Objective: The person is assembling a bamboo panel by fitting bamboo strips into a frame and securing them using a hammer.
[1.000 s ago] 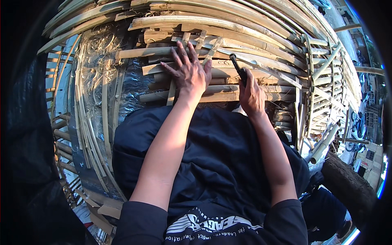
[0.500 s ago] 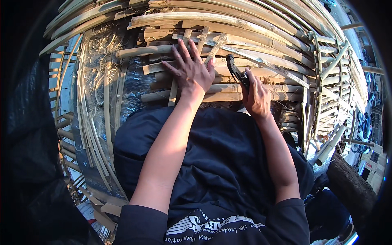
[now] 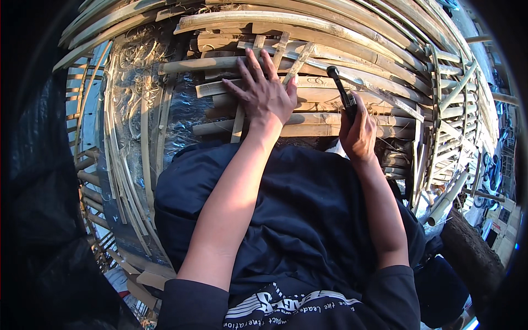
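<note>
Littering the left side are curled shavings [image 3: 135, 61]; next, the left hand [image 3: 268, 100] lies palm-down, fingers spread and unclenched, over split-bamboo slats [image 3: 322, 118] and short crosswise strips [image 3: 281, 50]; farther right, the right hand [image 3: 359, 132] clasps a black hammer-like tool [image 3: 341, 88], its head angled forward over the slats.

Bamboo slats [image 3: 258, 20] at 12 o'clock — woody, smooth rind, mild sheen on sunlit faces. Tool [image 3: 341, 87] between 1 and 2: dark, hard-looking, smooth; metal or plastic, cannot tell. Sheet [image 3: 190, 104] at 10, glossy, crinkled, plastic or foil. Shavings [image 3: 137, 49] beyond it, papery. Lap cloth [image 3: 308, 192] at 6: soft, faintly satiny. Log [image 3: 470, 239] near 4 — rough, matt.
</note>
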`<state>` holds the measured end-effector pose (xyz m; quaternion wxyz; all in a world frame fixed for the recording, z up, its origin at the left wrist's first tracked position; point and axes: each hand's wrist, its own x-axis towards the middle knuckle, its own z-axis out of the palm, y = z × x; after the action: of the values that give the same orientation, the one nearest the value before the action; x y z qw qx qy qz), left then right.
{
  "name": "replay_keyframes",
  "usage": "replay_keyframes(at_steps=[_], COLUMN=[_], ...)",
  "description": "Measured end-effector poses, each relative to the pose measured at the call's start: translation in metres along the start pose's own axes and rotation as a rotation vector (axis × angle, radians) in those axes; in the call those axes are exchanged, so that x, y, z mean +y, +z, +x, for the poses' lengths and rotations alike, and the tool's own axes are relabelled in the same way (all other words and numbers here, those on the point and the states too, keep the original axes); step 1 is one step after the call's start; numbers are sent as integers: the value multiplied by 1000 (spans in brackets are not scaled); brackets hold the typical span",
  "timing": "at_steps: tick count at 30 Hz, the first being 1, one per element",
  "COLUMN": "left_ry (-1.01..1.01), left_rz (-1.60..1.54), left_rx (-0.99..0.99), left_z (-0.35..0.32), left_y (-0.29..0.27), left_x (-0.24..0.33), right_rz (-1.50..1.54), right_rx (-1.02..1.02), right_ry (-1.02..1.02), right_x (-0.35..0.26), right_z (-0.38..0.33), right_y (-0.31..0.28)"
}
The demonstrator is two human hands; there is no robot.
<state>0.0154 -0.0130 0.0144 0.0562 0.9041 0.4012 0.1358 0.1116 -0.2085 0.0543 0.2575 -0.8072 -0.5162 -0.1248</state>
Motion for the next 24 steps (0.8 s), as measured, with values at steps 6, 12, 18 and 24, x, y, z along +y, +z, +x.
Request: replay_keyframes(at_steps=[6, 12, 18, 24], left_ry=[19, 13, 22, 29], left_rz=[-13, 8, 2, 4], left_rx=[65, 36, 74, 71], left_z=[-1, -1, 2, -2], left_y=[4, -2, 2, 1], left_x=[0, 1, 3, -1], right_rz=[-103, -28, -5, -52], right_rx=[-105, 132, 244, 86], right_ry=[137, -93, -18, 171], right_x=[11, 2, -4, -8], right_z=[-3, -3, 0, -6], right_y=[11, 2, 3, -5])
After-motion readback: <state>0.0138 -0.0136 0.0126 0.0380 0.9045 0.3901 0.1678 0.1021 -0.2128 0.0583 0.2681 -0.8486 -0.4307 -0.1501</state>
